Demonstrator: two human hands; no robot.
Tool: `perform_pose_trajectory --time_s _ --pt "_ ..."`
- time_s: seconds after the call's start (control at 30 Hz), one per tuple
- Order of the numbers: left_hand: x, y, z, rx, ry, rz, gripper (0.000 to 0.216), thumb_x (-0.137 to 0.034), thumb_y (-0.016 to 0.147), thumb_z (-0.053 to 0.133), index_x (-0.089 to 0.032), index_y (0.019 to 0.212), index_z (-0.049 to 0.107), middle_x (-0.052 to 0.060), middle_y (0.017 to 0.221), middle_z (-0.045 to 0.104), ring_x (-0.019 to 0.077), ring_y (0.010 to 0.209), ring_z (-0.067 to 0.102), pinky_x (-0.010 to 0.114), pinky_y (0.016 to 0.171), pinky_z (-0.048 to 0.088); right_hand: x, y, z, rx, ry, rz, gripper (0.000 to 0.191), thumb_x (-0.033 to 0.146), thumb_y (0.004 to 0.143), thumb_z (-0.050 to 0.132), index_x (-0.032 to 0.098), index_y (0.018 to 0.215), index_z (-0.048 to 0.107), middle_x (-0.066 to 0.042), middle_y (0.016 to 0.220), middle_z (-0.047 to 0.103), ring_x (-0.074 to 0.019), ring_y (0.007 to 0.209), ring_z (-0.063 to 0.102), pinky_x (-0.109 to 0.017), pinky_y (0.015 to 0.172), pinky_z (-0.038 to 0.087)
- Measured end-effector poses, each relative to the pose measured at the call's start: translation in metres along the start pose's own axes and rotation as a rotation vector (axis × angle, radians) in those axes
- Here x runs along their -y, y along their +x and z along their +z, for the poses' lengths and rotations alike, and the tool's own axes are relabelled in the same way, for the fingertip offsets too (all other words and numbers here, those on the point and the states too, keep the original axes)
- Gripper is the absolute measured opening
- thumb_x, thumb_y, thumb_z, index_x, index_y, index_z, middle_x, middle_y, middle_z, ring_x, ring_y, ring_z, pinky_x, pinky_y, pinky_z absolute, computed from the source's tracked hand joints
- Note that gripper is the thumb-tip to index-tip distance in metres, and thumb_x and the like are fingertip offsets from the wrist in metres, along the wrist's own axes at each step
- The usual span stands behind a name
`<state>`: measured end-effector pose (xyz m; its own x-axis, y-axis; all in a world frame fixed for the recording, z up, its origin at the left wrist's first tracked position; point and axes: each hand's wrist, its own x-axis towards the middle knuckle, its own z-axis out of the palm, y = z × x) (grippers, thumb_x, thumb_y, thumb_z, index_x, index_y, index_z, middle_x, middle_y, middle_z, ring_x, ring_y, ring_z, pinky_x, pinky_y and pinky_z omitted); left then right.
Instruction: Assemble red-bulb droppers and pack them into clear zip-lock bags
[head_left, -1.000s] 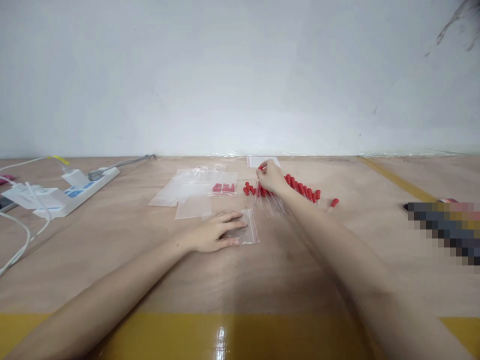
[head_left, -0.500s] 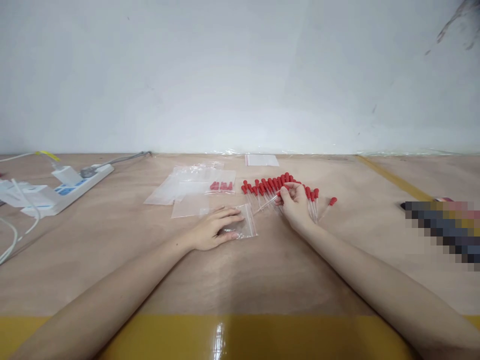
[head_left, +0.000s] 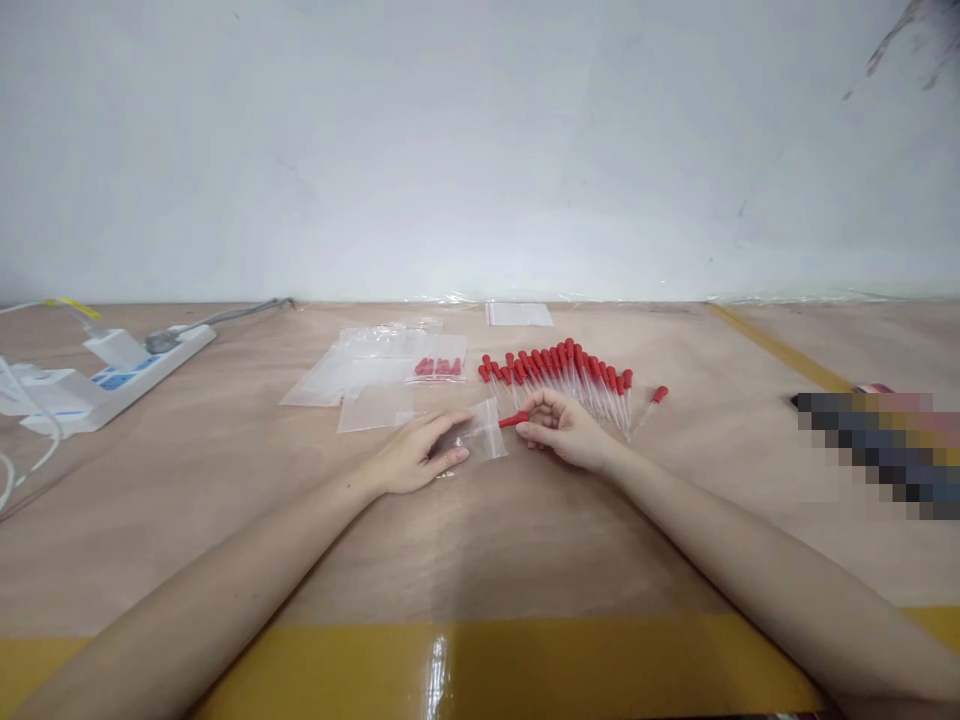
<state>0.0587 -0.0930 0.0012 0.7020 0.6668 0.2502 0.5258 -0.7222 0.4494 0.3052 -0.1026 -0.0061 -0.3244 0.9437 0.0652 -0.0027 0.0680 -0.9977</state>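
My left hand (head_left: pixel 416 455) grips a small clear zip bag (head_left: pixel 491 435) between thumb and fingers, its mouth facing right. Pinched at its red bulb by my right hand (head_left: pixel 574 432) is a glass dropper (head_left: pixel 511 420). The dropper's stem lies inside the bag, while the bulb sticks out past the opening. Just behind my right hand a fanned-out row of droppers (head_left: pixel 577 375) with red bulbs lies on the table, and a single dropper (head_left: pixel 659 396) is apart to the right. Left of them, a filled bag (head_left: pixel 439 368) contains several red-bulbed droppers.
Flat clear bags (head_left: pixel 330 370) overlap behind my left hand. A white-looking bag (head_left: pixel 519 315) lies near the wall. At the left stands a power strip (head_left: pixel 142 375) with plugs and white cables. A pixelated dark object (head_left: pixel 877 450) is at the right. Yellow tape (head_left: pixel 525 660) runs along the front edge.
My right hand has moved left and toward me, bringing the dropper's stem into the bag. The bag's mouth has lifted slightly in my left hand. The view has shifted a little.
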Motion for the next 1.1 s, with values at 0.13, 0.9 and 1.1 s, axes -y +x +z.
perform_pose_trajectory --time_s 0.13,0.9,1.1 --pt "-0.001 0.001 -0.001 0.020 -0.015 0.009 0.046 -0.036 0.086 0.045 -0.022 0.129 0.036 0.007 0.114 0.056 0.0189 0.093 0.056 0.032 0.081 0.044 0.000 0.006 0.009 0.166 0.065 -0.089 0.028 0.028 0.069 0.067 0.020 0.080 0.044 0.003 0.074 0.058 -0.0063 0.057 0.053 -0.022 0.055 0.044" --pt "0.023 -0.018 -0.015 0.033 -0.127 0.012 0.031 -0.035 0.081 0.055 -0.024 0.109 0.061 0.007 0.123 0.053 0.0208 0.113 0.049 0.038 0.096 0.041 0.032 0.031 -0.008 0.039 -0.791 -0.123 0.013 0.025 0.071 0.058 0.018 0.068 0.068 -0.002 0.070 0.065 -0.0137 0.064 0.057 -0.025 0.061 0.042" --pt "0.025 -0.019 -0.013 0.003 -0.127 -0.018 0.028 -0.034 0.083 0.052 -0.025 0.107 0.063 0.006 0.119 0.056 0.0200 0.109 0.053 0.036 0.093 0.044 0.032 0.095 0.001 -0.262 -1.126 -0.044 0.024 0.031 0.078 0.050 0.016 0.086 0.068 -0.008 0.086 0.066 -0.0189 0.079 0.059 -0.028 0.067 0.043"
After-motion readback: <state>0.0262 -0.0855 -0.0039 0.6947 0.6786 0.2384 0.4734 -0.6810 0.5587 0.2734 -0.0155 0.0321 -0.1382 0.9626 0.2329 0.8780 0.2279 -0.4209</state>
